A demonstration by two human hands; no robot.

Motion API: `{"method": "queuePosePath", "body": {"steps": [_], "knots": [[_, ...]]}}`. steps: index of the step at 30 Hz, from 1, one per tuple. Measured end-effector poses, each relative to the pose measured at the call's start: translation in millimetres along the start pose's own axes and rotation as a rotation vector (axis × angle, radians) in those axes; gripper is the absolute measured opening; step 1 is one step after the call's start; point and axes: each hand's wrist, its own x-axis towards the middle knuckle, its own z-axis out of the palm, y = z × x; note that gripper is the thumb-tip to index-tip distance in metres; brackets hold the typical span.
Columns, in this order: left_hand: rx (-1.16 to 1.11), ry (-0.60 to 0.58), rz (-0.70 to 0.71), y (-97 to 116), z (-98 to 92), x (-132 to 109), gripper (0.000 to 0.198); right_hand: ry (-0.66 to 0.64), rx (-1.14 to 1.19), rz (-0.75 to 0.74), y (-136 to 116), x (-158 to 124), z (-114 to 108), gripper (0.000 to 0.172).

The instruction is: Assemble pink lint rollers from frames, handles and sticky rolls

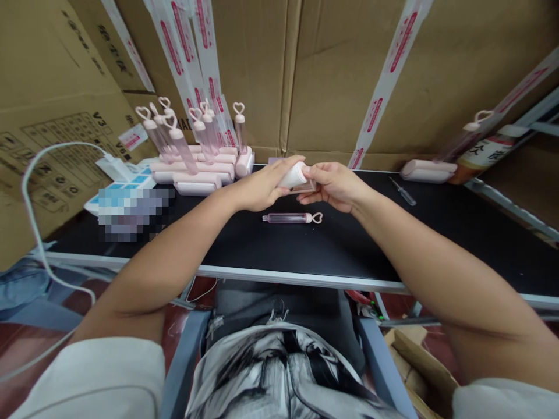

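Observation:
My left hand [261, 187] is wrapped around a pale pink lint-roller head [294, 175], held just above the black table [305, 244]. My right hand [335, 184] pinches the same roller head from its right end, fingers closed on it. A pink clear handle with a heart-shaped end [292, 218] lies flat on the table right below both hands, untouched.
Several assembled pink rollers with heart handles [192, 152] stand in a stack at the back left. Another pink roller [430, 169] and a small screwdriver [403, 191] lie at the back right. Taped cardboard boxes [349, 75] wall the back. A white cable [39, 192] loops at left.

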Motion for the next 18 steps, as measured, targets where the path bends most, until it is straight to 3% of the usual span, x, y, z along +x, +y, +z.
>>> {"method": "queuePosePath", "body": {"steps": [7, 12, 18], "knots": [[0.032, -0.058, -0.032, 3, -1.5, 0, 0.082, 0.028, -0.038, 0.012, -1, 1, -2, 0.047], [0.074, -0.035, -0.041, 2, -1.8, 0, 0.081, 0.07, -0.028, -0.007, -1, 2, 2, 0.047], [0.152, -0.109, -0.155, 9, -1.2, 0, 0.08, 0.107, -0.003, -0.021, 9, 6, 3, 0.032]]}}
